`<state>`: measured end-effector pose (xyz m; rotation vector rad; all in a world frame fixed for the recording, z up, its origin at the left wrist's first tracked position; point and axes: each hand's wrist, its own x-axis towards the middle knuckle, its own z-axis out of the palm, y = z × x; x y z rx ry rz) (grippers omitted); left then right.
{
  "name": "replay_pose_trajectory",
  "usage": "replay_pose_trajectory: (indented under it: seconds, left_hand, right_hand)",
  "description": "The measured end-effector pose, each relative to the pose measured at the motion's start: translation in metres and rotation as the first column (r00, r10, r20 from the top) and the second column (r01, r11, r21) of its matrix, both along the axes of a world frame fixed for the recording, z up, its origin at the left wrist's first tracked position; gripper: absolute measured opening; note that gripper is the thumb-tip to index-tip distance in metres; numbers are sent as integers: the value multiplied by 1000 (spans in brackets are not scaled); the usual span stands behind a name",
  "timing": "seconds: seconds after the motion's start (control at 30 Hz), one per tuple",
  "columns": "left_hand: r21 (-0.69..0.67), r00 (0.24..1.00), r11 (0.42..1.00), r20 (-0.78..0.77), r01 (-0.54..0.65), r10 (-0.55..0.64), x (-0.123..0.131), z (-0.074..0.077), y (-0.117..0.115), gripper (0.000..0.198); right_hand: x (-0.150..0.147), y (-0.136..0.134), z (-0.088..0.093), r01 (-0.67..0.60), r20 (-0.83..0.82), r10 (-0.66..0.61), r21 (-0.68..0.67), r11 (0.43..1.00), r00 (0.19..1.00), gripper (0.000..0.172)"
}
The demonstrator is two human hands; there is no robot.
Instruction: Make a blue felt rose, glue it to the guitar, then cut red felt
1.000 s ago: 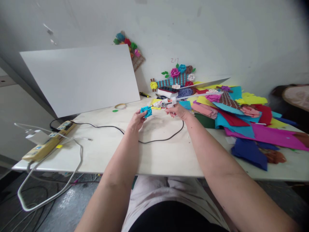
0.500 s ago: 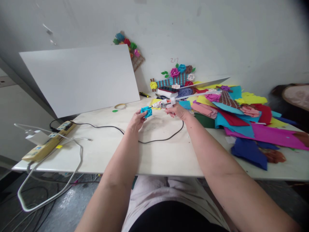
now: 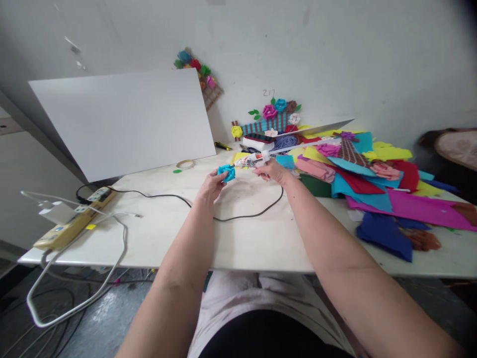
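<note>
Above the middle of the white table, my left hand (image 3: 213,185) pinches a blue paper flower (image 3: 226,173). My right hand (image 3: 273,172) is wrapped round the handle of a white hot glue gun (image 3: 253,159), which has a long glue stick (image 3: 294,146) jutting from its back. The gun's nozzle points left and reaches the flower's upper right edge; whether it touches the paper I cannot tell. From below my right hand the gun's black cord (image 3: 246,217) loops across the table to the left.
A yellowish power strip (image 3: 80,219) with a white charger (image 3: 57,213) lies at the left. Coloured crepe paper (image 3: 372,184) is heaped on the right. A white board (image 3: 122,124) leans on the wall, beside a tape roll (image 3: 185,163), a yellow cutter (image 3: 223,145) and a flower-decorated piece (image 3: 266,124).
</note>
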<state>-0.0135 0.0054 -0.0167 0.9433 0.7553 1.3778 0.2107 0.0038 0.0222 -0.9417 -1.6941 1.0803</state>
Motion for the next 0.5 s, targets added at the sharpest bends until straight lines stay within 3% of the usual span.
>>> replay_pose_trajectory:
  seconds: [0.5]
  left_hand:
    - [16, 999, 1000, -32, 21, -20, -2, -2, 2, 34]
  right_hand:
    - [0, -5, 6, 12, 44, -13, 25, 1000, 999, 21]
